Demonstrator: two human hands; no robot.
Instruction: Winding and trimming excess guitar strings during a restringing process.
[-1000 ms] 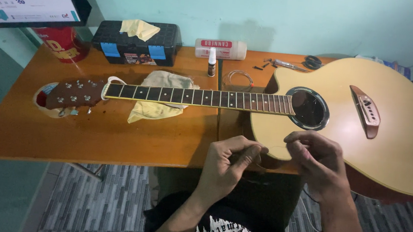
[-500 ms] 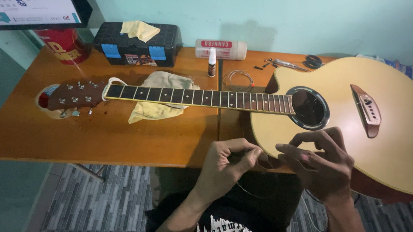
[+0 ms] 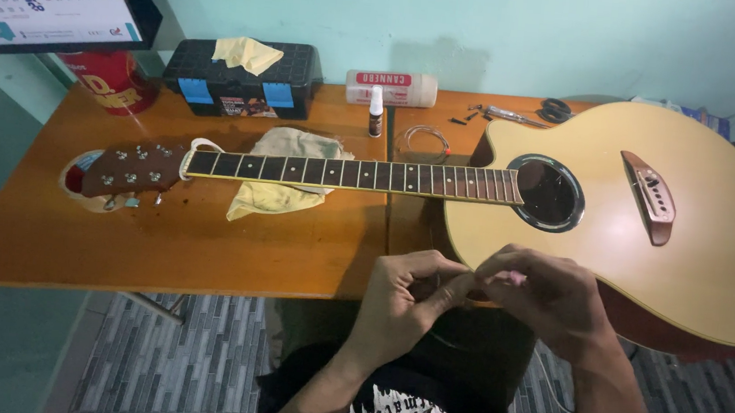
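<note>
1. Our left hand (image 3: 399, 302) and right hand (image 3: 546, 297) meet at the near edge of the wooden bench (image 3: 160, 242), fingertips pressed together on a thin wire, probably a guitar string (image 3: 436, 332); it is too fine to follow fully.
2. The string sits between the two grips, at 3 o'clock from the left hand and 9 o'clock from the right. A faint loop of it hangs toward 6 o'clock over our lap.
3. The pale, natural-wood acoustic guitar (image 3: 700, 253) lies flat, just at 12 o'clock from the hands, its long axis running 9 to 3 o'clock, headstock (image 3: 131, 170) at 9. The right hand is nearer its body.
4. We see no strings on the dark fretboard (image 3: 353, 174).
5. We count one guitar, two yellow cloths: one under the neck (image 3: 275, 194), one on the black toolbox (image 3: 241, 76).
6. Also one small dropper bottle (image 3: 376, 112), one white tube-shaped pack (image 3: 391, 87), one coiled string (image 3: 422, 140) and one pair of scissors (image 3: 555, 109).
</note>
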